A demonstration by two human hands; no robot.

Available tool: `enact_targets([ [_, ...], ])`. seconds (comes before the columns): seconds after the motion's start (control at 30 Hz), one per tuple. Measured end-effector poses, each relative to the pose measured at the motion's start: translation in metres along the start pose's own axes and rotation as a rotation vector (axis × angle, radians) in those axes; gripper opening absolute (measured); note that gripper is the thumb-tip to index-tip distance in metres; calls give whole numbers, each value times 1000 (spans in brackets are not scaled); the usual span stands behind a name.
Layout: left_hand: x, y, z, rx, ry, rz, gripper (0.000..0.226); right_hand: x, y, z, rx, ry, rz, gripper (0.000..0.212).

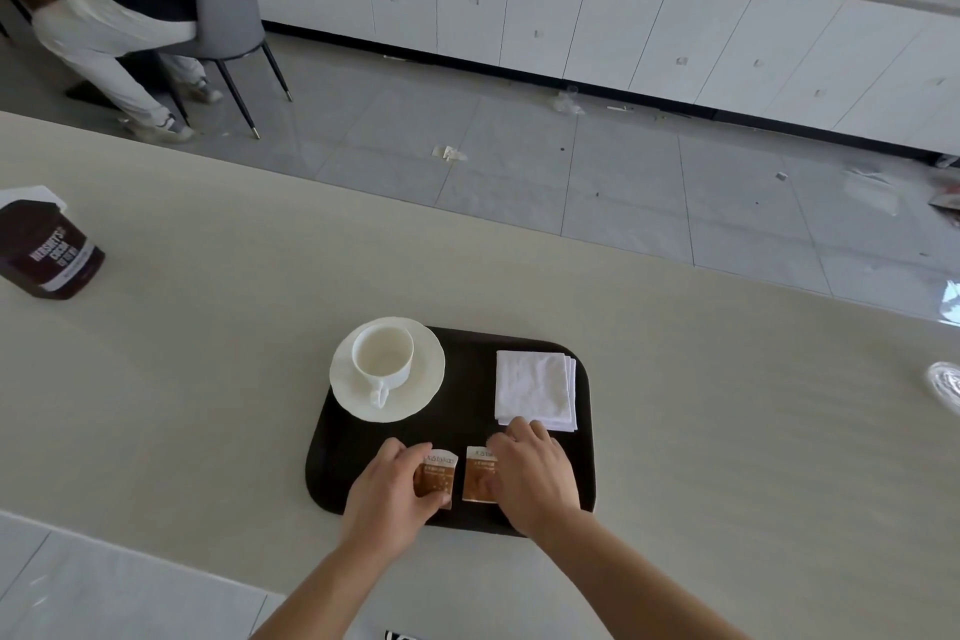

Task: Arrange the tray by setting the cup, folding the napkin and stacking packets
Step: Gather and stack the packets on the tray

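A dark tray point(467, 379) lies on the pale table. A white cup point(383, 356) stands on a white saucer point(423, 379) at the tray's far left, its handle toward me. A folded white napkin point(535, 387) lies at the tray's far right. Near the front edge are two brown-and-white packets side by side. My left hand point(387, 499) pinches the left packet point(439, 476) between thumb and fingers. My right hand point(535, 476) rests on the right packet point(478, 476), covering its right part, with fingertips close to the napkin's near edge.
A dark brown cocoa tub point(49, 250) stands at the table's far left. A clear plastic item point(945, 382) lies at the right edge. Beyond the table are a tiled floor, white cabinets, and a seated person on a grey chair point(228, 16).
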State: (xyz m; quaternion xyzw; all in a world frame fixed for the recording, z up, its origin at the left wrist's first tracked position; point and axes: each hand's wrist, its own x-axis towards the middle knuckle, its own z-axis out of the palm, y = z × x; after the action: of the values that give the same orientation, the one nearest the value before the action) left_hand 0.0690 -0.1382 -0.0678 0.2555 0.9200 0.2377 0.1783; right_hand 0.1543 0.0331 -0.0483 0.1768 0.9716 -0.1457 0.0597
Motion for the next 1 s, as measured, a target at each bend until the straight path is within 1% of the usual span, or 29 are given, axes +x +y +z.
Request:
enact_targets([
  [0.27,-2,0,2,-16,35,-3,67,-6,-5,2,66,26,14,38],
  [0.33,-3,1,2,-17,40,17,68,-8,-6,2,153,43,43,47],
  [0.4,-3,2,1,-26,37,8,61,-8,-9,1,255,63,60,54],
  [0.43,-4,3,0,-43,40,-9,56,-8,-10,0,313,79,72,52],
  [0.53,-4,3,0,-131,62,-41,37,-7,-13,-4,489,128,161,28],
  [0.57,-4,2,-1,-156,73,-49,31,-6,-13,-4,532,131,190,25],
  [0.6,-4,2,-1,-174,84,-57,27,-6,-13,-4,569,139,215,25],
  [0.7,-3,1,-1,-203,113,-67,25,-6,-16,-7,679,190,315,29],
  [0.77,-2,0,-1,-224,128,-80,24,-4,-23,-7,762,182,369,30],
  [0.87,-2,-3,-1,-279,140,-118,23,-4,-37,0,696,129,317,29],
  [1.0,0,-1,-4,-263,115,-154,25,-4,-47,11,483,56,167,22],
])
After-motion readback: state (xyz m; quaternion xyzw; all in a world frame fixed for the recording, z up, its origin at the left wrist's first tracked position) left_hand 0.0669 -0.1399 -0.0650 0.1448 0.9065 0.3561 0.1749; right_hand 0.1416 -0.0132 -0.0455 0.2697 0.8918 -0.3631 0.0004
